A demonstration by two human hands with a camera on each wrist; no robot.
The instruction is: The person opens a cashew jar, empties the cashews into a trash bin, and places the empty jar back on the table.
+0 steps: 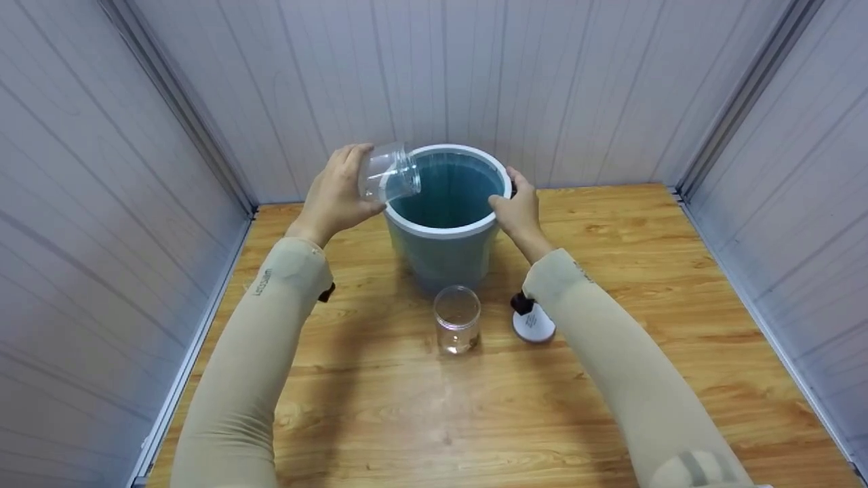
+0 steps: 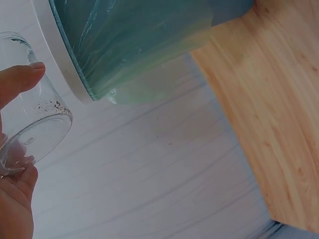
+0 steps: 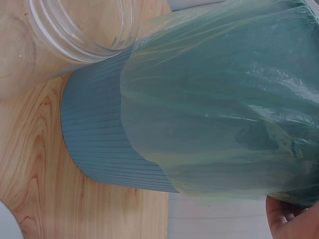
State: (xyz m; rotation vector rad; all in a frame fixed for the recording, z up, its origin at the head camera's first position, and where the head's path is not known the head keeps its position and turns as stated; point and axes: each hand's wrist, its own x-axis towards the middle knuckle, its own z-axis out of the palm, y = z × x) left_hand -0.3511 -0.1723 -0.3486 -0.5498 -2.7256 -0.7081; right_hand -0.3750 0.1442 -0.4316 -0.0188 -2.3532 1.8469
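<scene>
My left hand [image 1: 339, 193] grips a clear jar [image 1: 388, 175] tipped on its side, its mouth at the left part of the bin's rim. Dark specks cling to the inside of this jar near its base in the left wrist view. A blue trash bin [image 3: 99, 119] with a white rim [image 1: 444, 232] stands in the middle, lined with a thin green bag [image 3: 199, 99] that hangs down outside. At the right side of the rim, my right hand [image 1: 521, 210] holds on, thumb over the edge. The bin's bottom inside is too dark to make out.
A second clear jar [image 1: 457, 325], with no lid on it, stands upright on the wooden table [image 1: 380, 420] in front of the bin. To its right lies a round white lid [image 1: 534, 325], partly behind my right sleeve. Pale panel walls [image 1: 339, 81] enclose the back and sides.
</scene>
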